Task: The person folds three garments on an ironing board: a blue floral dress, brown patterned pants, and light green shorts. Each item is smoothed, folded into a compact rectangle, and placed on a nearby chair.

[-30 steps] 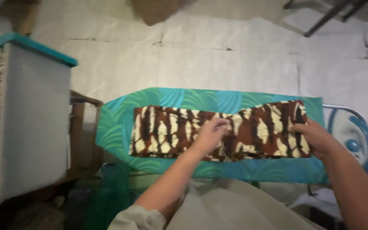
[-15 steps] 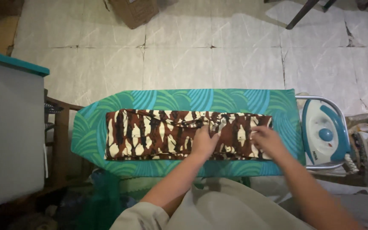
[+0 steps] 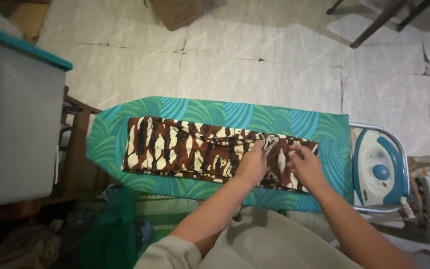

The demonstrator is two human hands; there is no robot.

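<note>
Two hands: both rest on one folded cloth, close together near its right end.
Left hand (image 3: pixel 253 164): lies palm down on the patterned cloth (image 3: pixel 190 148), fingers bent over a fold; the head view does not show whether it pinches the fabric or only presses it.
Right hand (image 3: pixel 304 166): sits just beside the left hand, fingers curled onto the cloth's right end; grip or press cannot be told.
Cloth: brown, cream and black print, folded into a long strip, lying lengthwise on the ironing board (image 3: pixel 294 122), which has a green and blue leaf-pattern cover.
Iron (image 3: pixel 379 172): white and teal, lying on the metal rest at the board's right end, apart from the cloth.
Container: a grey bin with a teal rim (image 3: pixel 18 114) stands left of the board; its inside is out of sight, so contents cannot be told.
Box: a cardboard box (image 3: pixel 177 12) sits on the tiled floor (image 3: pixel 255 74) beyond the board, mostly cut off by the frame edge; contents not visible.
Change from half a second ago: the right hand has come nearer to the left hand, and the cloth now lies slightly slanted in the frame, since the view has tilted.
Change from a second ago: then the right hand held the cloth's far right edge and the strip looked longer.
</note>
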